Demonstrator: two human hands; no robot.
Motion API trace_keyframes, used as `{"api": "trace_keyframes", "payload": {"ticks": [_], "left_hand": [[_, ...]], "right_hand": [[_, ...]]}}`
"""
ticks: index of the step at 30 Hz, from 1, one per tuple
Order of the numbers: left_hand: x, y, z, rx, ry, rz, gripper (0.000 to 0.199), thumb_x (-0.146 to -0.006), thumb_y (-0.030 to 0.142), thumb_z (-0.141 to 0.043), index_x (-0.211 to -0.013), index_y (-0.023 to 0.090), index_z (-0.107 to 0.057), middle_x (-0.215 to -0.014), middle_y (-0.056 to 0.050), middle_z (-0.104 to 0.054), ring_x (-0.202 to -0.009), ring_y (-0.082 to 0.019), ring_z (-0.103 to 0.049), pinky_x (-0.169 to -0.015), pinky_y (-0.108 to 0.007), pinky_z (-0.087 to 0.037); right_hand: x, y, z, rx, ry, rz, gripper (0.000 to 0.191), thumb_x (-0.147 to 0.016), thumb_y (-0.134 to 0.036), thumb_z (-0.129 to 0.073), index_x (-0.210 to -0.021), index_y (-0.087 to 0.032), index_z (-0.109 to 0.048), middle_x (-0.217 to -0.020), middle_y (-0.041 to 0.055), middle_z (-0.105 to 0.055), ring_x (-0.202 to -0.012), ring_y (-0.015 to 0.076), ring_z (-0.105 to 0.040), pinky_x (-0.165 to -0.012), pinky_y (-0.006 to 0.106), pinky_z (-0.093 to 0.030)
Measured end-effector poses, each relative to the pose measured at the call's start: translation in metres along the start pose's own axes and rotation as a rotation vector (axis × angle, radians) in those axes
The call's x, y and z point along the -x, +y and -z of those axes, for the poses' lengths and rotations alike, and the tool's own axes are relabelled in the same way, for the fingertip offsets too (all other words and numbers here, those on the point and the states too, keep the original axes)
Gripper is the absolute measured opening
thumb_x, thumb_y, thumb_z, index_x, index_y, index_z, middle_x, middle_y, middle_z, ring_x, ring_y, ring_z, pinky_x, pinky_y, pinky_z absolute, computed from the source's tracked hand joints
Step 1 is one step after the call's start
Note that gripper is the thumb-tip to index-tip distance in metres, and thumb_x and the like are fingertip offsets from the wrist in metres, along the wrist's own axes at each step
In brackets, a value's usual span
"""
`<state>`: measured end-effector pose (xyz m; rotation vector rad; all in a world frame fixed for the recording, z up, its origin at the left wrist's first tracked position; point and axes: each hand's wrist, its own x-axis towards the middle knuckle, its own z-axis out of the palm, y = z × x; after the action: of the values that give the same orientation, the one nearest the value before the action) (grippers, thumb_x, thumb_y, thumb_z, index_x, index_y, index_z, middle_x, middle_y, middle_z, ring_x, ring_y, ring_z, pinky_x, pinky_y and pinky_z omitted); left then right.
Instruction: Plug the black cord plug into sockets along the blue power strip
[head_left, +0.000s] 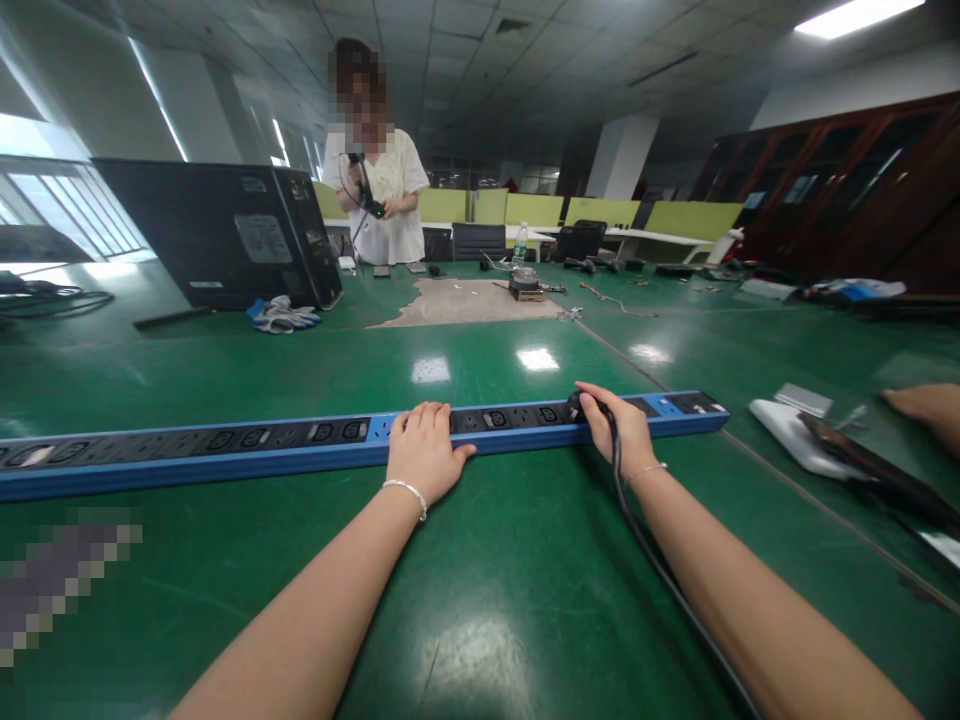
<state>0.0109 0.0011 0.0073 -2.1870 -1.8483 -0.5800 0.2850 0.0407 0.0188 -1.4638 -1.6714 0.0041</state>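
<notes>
A long blue power strip (510,437) with black sockets lies across the green table. My left hand (426,450) is closed over the strip near its middle, fingers on top and thumb along the near side. Further right, my right hand (619,430) grips a black plug (575,406) against the socket face. How deep the plug sits is hidden by my fingers. From it a black power cord (645,540) runs down beside my right forearm towards the bottom edge.
A black computer case (225,235) stands back left, with gloves (282,315) beside it. Across the table (480,350), a person (375,190) holds a dark device. Another person's hand (930,410) is at the right, near a white object (799,437). Clutter lines the far edge.
</notes>
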Motion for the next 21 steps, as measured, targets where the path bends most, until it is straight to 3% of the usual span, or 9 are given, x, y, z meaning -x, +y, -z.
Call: {"api": "trace_keyframes", "payload": {"ticks": [6,10,14,21], "left_hand": [[0.000,-0.001,0.000,-0.002,0.013,-0.005,0.057,-0.080,0.050,-0.054,-0.124,0.013,-0.050,-0.128,-0.014,-0.055,-0.122,-0.027,-0.044,-0.102,-0.041,-0.029],[0.001,0.000,-0.001,0.003,0.014,-0.010,0.056,-0.080,0.049,-0.053,-0.124,0.015,-0.050,-0.127,-0.014,-0.055,-0.121,-0.027,-0.045,-0.101,-0.042,-0.029],[0.000,-0.002,-0.002,0.013,0.025,-0.026,0.058,-0.080,0.050,-0.053,-0.124,0.013,-0.050,-0.127,-0.015,-0.056,-0.122,-0.028,-0.045,-0.102,-0.042,-0.028],[-0.008,-0.024,0.008,0.019,-0.122,-0.098,0.058,-0.079,0.058,-0.051,-0.126,0.024,-0.050,-0.129,-0.008,-0.057,-0.120,-0.026,-0.048,-0.098,-0.042,-0.033]], "right_hand": [[0.005,-0.002,0.003,0.150,-0.078,0.041,0.037,-0.087,-0.037,-0.044,-0.109,-0.021,-0.069,-0.087,0.0071,-0.073,-0.078,0.0228,-0.068,-0.071,0.033,-0.052],[0.010,-0.007,0.001,0.269,-0.108,0.152,0.034,-0.087,-0.030,-0.045,-0.114,-0.023,-0.066,-0.107,0.0071,-0.069,-0.089,0.0230,-0.068,-0.082,0.036,-0.052],[0.014,-0.009,-0.002,0.336,-0.066,0.160,0.033,-0.088,-0.029,-0.045,-0.114,-0.024,-0.065,-0.108,0.0056,-0.069,-0.093,0.0227,-0.067,-0.091,0.040,-0.049],[0.021,-0.009,-0.007,0.270,-0.031,0.114,0.033,-0.089,-0.030,-0.045,-0.115,-0.024,-0.064,-0.115,0.0056,-0.066,-0.098,0.0218,-0.065,-0.092,0.039,-0.048]]}}
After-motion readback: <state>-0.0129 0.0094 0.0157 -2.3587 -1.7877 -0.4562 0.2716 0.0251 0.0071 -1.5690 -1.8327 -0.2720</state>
